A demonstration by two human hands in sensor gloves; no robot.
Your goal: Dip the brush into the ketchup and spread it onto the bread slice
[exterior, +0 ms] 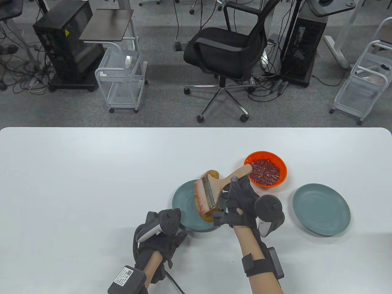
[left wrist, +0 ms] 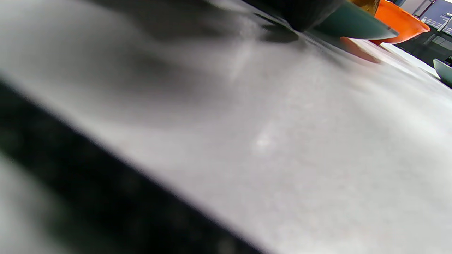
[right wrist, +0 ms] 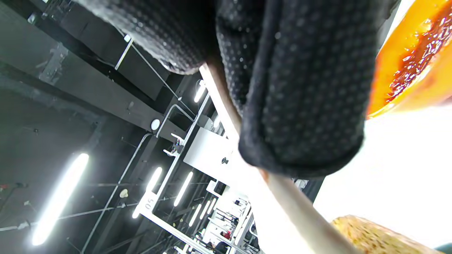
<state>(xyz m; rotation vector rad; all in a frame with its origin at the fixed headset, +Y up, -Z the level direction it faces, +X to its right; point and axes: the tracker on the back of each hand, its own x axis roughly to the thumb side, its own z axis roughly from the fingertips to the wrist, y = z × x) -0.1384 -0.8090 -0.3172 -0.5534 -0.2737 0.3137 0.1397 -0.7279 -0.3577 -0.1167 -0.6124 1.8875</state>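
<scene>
The table (exterior: 92, 171) bears a teal plate (exterior: 183, 202) with the bread (exterior: 213, 174) on it, and just beside it the ketchup bowl (exterior: 265, 173). The brush (exterior: 214, 190), its bristles reddened, is held over the bread by the right hand (exterior: 242, 205), so dipping is judged done and spreading unfinished. The left hand (exterior: 165, 232) is rested by the plate; its grasp cannot be told.

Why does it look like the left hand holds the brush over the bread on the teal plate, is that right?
Not quite: the right hand holds the brush over the bread on the teal plate. The left hand rests beside that plate. The table view shows it.
</scene>
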